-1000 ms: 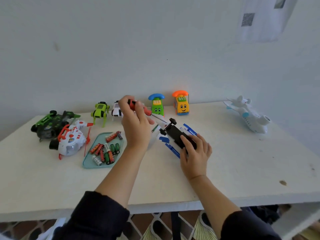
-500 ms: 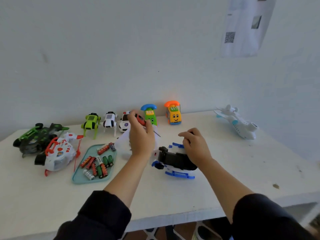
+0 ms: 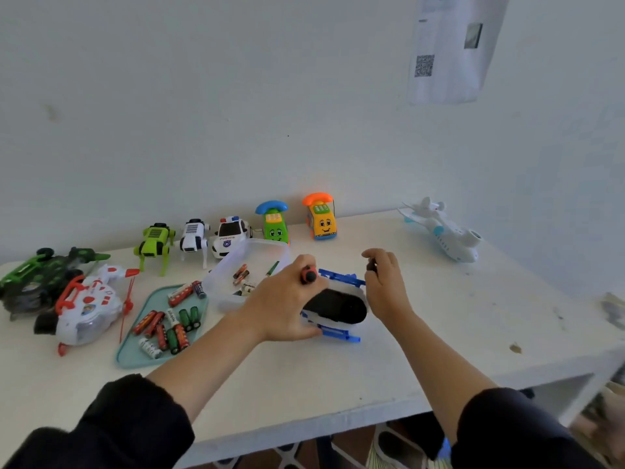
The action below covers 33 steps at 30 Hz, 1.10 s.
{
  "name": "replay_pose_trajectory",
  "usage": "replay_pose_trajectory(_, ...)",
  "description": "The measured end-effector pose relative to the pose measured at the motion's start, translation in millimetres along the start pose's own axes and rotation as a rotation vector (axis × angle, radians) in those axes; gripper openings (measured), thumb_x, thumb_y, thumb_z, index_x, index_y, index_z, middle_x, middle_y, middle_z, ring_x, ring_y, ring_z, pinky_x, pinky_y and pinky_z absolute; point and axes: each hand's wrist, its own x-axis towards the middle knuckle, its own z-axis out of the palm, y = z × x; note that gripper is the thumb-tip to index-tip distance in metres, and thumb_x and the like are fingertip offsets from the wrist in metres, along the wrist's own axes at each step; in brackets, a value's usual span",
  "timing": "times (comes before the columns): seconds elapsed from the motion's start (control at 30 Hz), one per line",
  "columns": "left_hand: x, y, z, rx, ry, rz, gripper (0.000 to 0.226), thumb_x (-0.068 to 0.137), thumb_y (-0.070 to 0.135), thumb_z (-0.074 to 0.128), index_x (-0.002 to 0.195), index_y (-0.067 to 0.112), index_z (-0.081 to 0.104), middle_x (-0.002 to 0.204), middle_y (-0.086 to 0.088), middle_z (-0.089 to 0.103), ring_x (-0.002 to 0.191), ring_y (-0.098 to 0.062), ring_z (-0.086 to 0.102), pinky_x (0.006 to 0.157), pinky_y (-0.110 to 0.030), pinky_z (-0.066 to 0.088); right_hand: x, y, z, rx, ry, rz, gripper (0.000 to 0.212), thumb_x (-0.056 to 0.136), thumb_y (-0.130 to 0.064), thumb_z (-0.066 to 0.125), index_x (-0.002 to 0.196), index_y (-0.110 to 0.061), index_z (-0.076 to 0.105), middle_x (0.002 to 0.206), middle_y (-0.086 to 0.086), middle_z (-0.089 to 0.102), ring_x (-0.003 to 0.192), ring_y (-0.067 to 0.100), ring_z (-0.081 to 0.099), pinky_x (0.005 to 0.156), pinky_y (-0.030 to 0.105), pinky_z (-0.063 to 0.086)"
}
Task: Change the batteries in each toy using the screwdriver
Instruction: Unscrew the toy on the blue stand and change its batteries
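A white toy with blue skids (image 3: 333,308) lies upside down on the table, its black underside facing up. My left hand (image 3: 282,304) grips the red-handled screwdriver (image 3: 308,275) and rests against the toy's left end. The screwdriver's tip is hidden. My right hand (image 3: 385,282) hovers just right of the toy and pinches a small dark piece (image 3: 370,265). Left of the toy, a teal tray (image 3: 133,358) holds several loose batteries (image 3: 169,328). A clear plastic box (image 3: 252,253) behind my left hand holds a few more batteries.
Along the wall stand a green robot dog (image 3: 154,242), a white robot dog (image 3: 193,235), a police car (image 3: 230,237), and green (image 3: 274,225) and yellow (image 3: 322,220) phone cars. A white plane (image 3: 444,236) sits far right. Two larger toys (image 3: 83,308) lie far left.
The toy was turned and now lies flat on the table. My left hand came down against it with the screwdriver. My right hand let go of the toy's body and lifted to its right.
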Motion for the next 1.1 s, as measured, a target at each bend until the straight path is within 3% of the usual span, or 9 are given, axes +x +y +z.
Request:
replay_pose_trajectory(0.17, 24, -3, 5, -0.086, 0.003, -0.161, 0.045, 0.073, 0.035, 0.077, 0.108, 0.013, 0.060, 0.120, -0.005, 0.035, 0.086, -0.025, 0.052, 0.075, -0.040, 0.051, -6, 15, -17, 0.261, 0.071, 0.105, 0.048, 0.090, 0.001, 0.053, 0.132, -0.015, 0.037, 0.115, 0.001, 0.052, 0.106, 0.018, 0.054, 0.094, 0.029, 0.044)
replay_pose_trajectory(0.3, 44, -5, 5, -0.173, 0.148, -0.342, 0.045, 0.071, 0.030, 0.080, 0.107, 0.010, 0.062, 0.118, -0.010, 0.039, 0.090, -0.030, 0.054, 0.082, -0.039, 0.050, 8, 12, -38, 0.446, 0.067, 0.158, 0.045, 0.084, -0.006, 0.066, 0.124, -0.016, 0.048, 0.119, -0.003, 0.054, 0.092, 0.010, 0.061, 0.074, 0.016, 0.044)
replay_pose_trajectory(0.4, 59, -1, 2, -0.199, 0.156, -0.415, 0.044, 0.072, 0.029, 0.079, 0.108, 0.010, 0.061, 0.121, -0.009, 0.036, 0.093, -0.030, 0.054, 0.082, -0.039, 0.049, 27, 0, -46, 0.357, 0.025, 0.072, 0.030, 0.082, -0.008, 0.069, 0.109, -0.017, 0.059, 0.110, 0.000, 0.063, 0.089, 0.011, 0.063, 0.071, 0.015, 0.043)
replay_pose_trajectory(0.5, 65, 3, 3, -0.184, 0.124, -0.440, 0.045, 0.075, 0.033, 0.076, 0.112, 0.013, 0.060, 0.123, -0.006, 0.033, 0.096, -0.028, 0.053, 0.085, -0.040, 0.049, 41, -9, -47, 0.164, -0.083, -0.032, 0.034, 0.081, -0.011, 0.071, 0.114, -0.017, 0.063, 0.106, -0.004, 0.064, 0.094, 0.011, 0.059, 0.077, 0.016, 0.041)
replay_pose_trajectory(0.63, 68, 5, 0, -0.227, 0.134, -0.475, 0.046, 0.075, 0.031, 0.077, 0.113, 0.013, 0.060, 0.122, -0.006, 0.034, 0.096, -0.027, 0.052, 0.087, -0.038, 0.048, 48, -10, -43, -0.071, -0.215, -0.127, 0.040, 0.081, -0.012, 0.070, 0.119, -0.020, 0.062, 0.115, -0.002, 0.062, 0.092, 0.008, 0.054, 0.070, 0.010, 0.036)
replay_pose_trajectory(0.87, 72, 7, -7, -0.308, 0.173, -0.522, 0.046, 0.075, 0.027, 0.077, 0.115, 0.013, 0.060, 0.123, -0.006, 0.034, 0.097, -0.023, 0.050, 0.092, -0.031, 0.044, 57, -16, -51, -0.233, -0.274, -0.369, 0.040, 0.085, -0.017, 0.067, 0.124, -0.019, 0.059, 0.121, 0.000, 0.060, 0.112, 0.018, 0.050, 0.089, 0.019, 0.033)
replay_pose_trajectory(0.93, 74, 8, -7, -0.377, 0.221, -0.544, 0.047, 0.074, 0.026, 0.079, 0.115, 0.011, 0.060, 0.117, -0.003, 0.035, 0.097, -0.019, 0.046, 0.093, -0.028, 0.041, 59, -14, -50, -0.076, -0.263, -0.329, 0.033, 0.087, -0.029, 0.062, 0.120, -0.025, 0.061, 0.125, -0.002, 0.056, 0.122, 0.017, 0.042, 0.097, 0.023, 0.030)
replay_pose_trajectory(1.0, 77, 10, -7, -0.443, 0.283, -0.563, 0.048, 0.073, 0.024, 0.080, 0.114, 0.009, 0.060, 0.112, 0.000, 0.033, 0.098, -0.014, 0.040, 0.092, -0.023, 0.036, 55, -19, -48, 0.298, -0.265, -0.190, 0.026, 0.091, -0.037, 0.047, 0.112, -0.034, 0.062, 0.128, -0.005, 0.051, 0.129, 0.010, 0.036, 0.101, 0.025, 0.030)
replay_pose_trajectory(1.1, 80, 12, -2, -0.469, 0.305, -0.570, 0.046, 0.072, 0.023, 0.080, 0.111, 0.008, 0.061, 0.109, 0.001, 0.033, 0.098, -0.013, 0.039, 0.090, -0.020, 0.035, 50, -23, -48, 0.579, -0.291, -0.075, 0.028, 0.100, -0.020, 0.042, 0.101, -0.035, 0.065, 0.104, -0.011, 0.064, 0.103, 0.010, 0.054, 0.083, 0.027, 0.044)
